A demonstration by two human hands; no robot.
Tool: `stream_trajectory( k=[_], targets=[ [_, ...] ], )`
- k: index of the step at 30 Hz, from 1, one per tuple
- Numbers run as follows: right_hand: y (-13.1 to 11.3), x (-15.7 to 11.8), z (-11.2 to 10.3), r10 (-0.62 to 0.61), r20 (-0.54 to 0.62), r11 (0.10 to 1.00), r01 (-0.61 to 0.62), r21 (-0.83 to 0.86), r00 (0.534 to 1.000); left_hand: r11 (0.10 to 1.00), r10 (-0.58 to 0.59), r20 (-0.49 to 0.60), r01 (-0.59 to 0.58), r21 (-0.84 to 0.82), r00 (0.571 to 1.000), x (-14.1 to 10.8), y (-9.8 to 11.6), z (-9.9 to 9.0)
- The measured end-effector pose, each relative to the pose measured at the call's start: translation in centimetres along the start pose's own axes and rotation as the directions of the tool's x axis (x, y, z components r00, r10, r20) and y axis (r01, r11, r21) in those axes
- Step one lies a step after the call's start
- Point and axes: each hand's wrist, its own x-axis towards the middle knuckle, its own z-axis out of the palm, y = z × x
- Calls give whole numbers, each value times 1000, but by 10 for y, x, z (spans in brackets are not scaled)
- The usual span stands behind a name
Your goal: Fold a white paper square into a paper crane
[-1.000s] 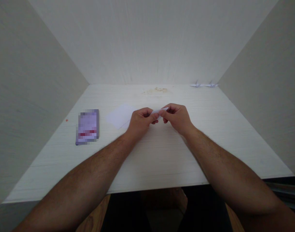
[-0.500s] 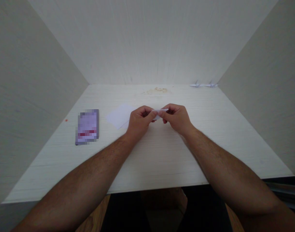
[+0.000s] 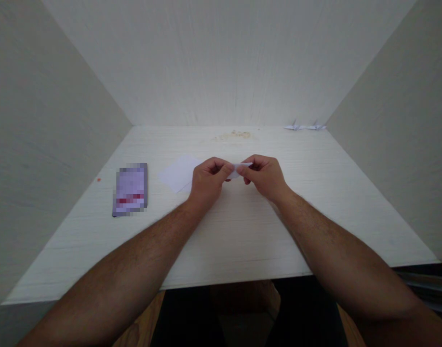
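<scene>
A small folded white paper [image 3: 235, 171] is held above the middle of the table, between my two hands. My left hand [image 3: 210, 179] pinches its left part between thumb and fingers. My right hand [image 3: 263, 176] grips its right part, the thumb lying on the near side. Part of the paper is hidden by the fingers. Flat white sheets [image 3: 178, 173] lie on the table just left of my left hand, partly covered by it.
A blurred purple-and-grey rectangular item [image 3: 130, 189] lies on the left of the white table [image 3: 235, 241]. Two small folded paper figures [image 3: 295, 127] stand at the back right. Pale panels rise behind and at both sides. A stain [image 3: 237, 135] marks the back.
My left hand has shifted very slightly left, showing a little more of the folded paper between the thumbs. My right hand has hardly moved.
</scene>
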Motion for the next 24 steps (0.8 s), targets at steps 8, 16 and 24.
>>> stream_trajectory(
  k=[8,16,24],
  targets=[
    [0,-1,0,-6,3,999,6,43,1000,995,47,32,-44,-92,998,2,-6,-2],
    [-3,0,1,4,-43,996,0,86,999,989,-24,96,9,149,995,-3,4,-3],
    [-2,0,0,-17,-59,995,22,95,998,991,-71,84,60,123,994,-3,5,-2]
  ],
)
